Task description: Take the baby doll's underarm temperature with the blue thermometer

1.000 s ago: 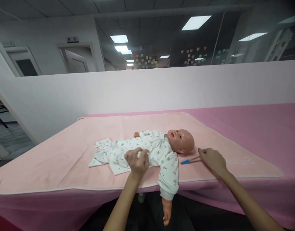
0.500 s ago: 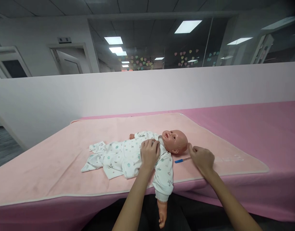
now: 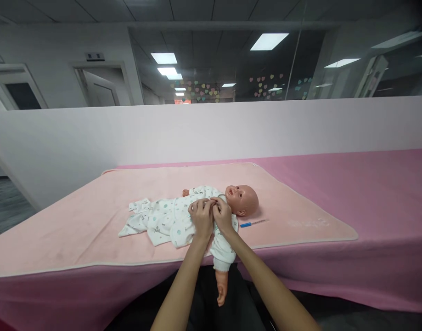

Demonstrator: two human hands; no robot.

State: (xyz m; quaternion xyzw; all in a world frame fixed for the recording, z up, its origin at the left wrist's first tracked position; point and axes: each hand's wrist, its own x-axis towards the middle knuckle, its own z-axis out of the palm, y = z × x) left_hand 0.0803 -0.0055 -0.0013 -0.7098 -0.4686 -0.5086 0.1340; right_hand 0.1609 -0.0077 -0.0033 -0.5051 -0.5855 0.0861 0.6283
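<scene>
A baby doll [image 3: 243, 201] lies on its back on a peach blanket [image 3: 104, 216], head to the right. It wears a white printed shirt [image 3: 183, 232] and matching trousers [image 3: 142, 216]. My left hand [image 3: 202, 216] rests on the chest, fingers bent and closed on the cloth near the collar. Right beside it, my right hand [image 3: 222, 215] pinches the shirt's neck area, its fingertips meeting the left ones. Just what lies between the fingertips is hidden. One doll arm [image 3: 221, 285] hangs over the table's near edge. A thermometer with a blue end [image 3: 247, 225] lies below the head.
Under the blanket, a pink cloth [image 3: 386, 197] covers the table and drapes over its front edge. A low white partition [image 3: 204, 133] runs along the back, with glass above it. My legs [image 3: 227, 317] are below the near edge.
My right hand has moved left from beside the doll's head to the collar, joining my left hand. The thermometer now shows fully. The view has shifted slightly.
</scene>
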